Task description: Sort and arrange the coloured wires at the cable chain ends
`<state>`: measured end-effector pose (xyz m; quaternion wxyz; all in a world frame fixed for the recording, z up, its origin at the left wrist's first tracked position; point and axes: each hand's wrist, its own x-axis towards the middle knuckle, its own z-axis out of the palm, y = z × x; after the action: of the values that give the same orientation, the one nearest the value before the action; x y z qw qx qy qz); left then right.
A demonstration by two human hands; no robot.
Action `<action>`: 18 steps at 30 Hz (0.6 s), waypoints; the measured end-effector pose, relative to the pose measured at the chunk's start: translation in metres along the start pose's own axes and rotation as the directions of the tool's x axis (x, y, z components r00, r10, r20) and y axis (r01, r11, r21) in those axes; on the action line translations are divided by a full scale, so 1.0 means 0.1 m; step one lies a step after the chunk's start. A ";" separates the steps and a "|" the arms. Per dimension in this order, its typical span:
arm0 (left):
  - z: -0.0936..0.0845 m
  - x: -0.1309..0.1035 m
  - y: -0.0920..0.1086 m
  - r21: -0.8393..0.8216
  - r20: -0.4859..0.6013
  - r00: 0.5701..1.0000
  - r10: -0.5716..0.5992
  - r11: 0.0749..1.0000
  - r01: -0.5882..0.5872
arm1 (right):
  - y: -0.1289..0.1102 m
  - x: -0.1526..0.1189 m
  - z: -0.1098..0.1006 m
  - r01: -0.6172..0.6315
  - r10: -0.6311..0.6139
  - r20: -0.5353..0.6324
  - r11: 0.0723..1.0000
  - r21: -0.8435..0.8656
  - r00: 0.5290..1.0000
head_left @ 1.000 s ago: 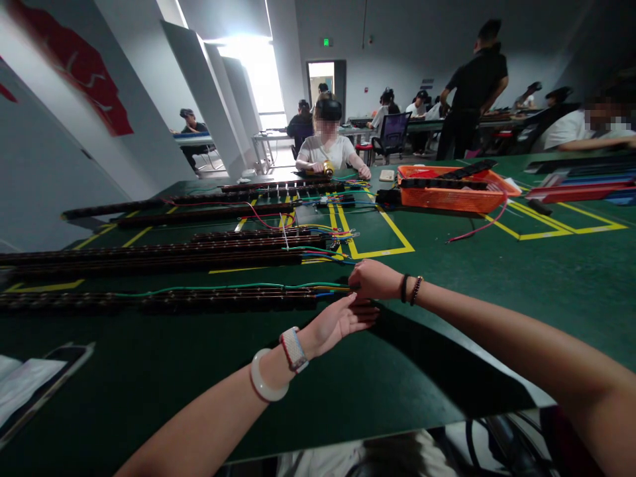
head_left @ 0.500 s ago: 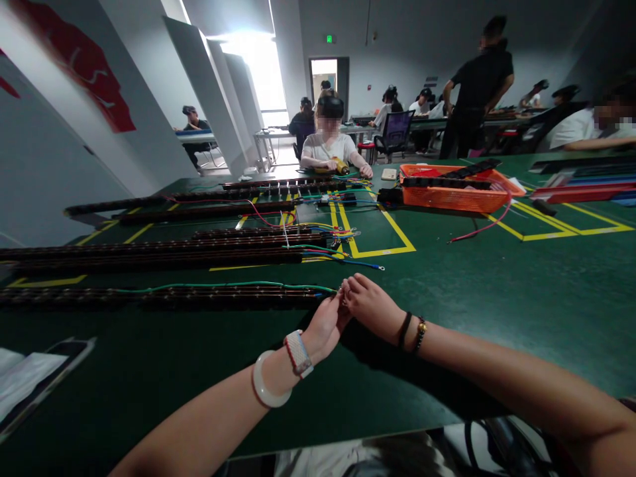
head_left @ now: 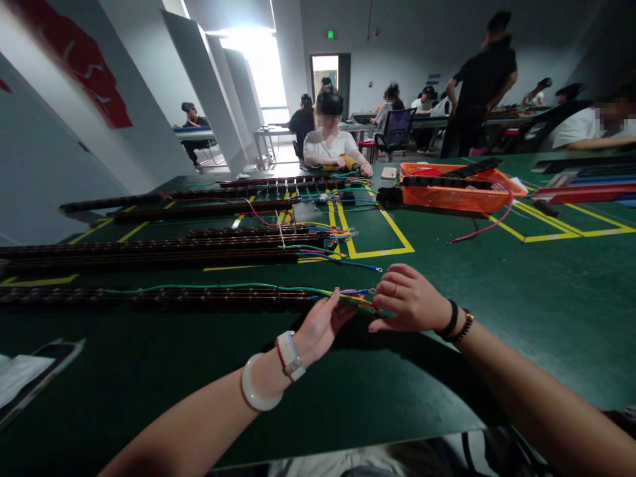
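Note:
My left hand point(head_left: 325, 324) is closed around a bundle of coloured wires point(head_left: 355, 299), blue, yellow, green and red, near their ends. Ring terminals show at the wire tips. These wires come out of the right end of a long black cable chain point(head_left: 199, 296) with a green wire point(head_left: 238, 286) lying along its top. Just right of the tips is my right hand point(head_left: 405, 299), fingers apart and thumb stretched out, with nothing visible in it. Whether its fingertips touch the terminals I cannot tell.
More black cable chains point(head_left: 149, 255) with wire ends lie farther back on the green table point(head_left: 497, 291). An orange basket point(head_left: 447, 199) stands at the back right. Across the table a person point(head_left: 330, 142) holds a yellow tool point(head_left: 350, 162). Yellow tape point(head_left: 385, 252) marks the tabletop.
My right hand has opened and moved right, away from my left hand. The coloured wire ends now show between the hands. My left hand has shifted slightly left and down.

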<state>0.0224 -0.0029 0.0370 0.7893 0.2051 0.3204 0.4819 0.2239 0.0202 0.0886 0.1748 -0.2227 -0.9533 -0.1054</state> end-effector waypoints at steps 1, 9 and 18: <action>0.01 -0.01 0.01 0.001 0.004 1.000 0.010 1.000 -0.010 | 0.02 -0.04 0.01 0.069 -0.069 0.028 0.998 -0.005 0.997; 0.00 0.00 0.01 0.004 0.053 0.998 0.030 1.000 -0.030 | -0.01 -0.08 0.15 0.293 -0.286 0.067 0.942 -0.164 0.956; 0.07 -0.05 0.05 0.013 0.042 0.999 0.031 0.999 -0.032 | 0.06 -0.04 0.15 -0.259 0.245 -0.152 0.962 -0.084 0.958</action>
<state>0.0225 -0.0056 0.0468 0.7868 0.2257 0.3039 0.4875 0.2262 0.0282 0.0741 0.2417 -0.3431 -0.8958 -0.1465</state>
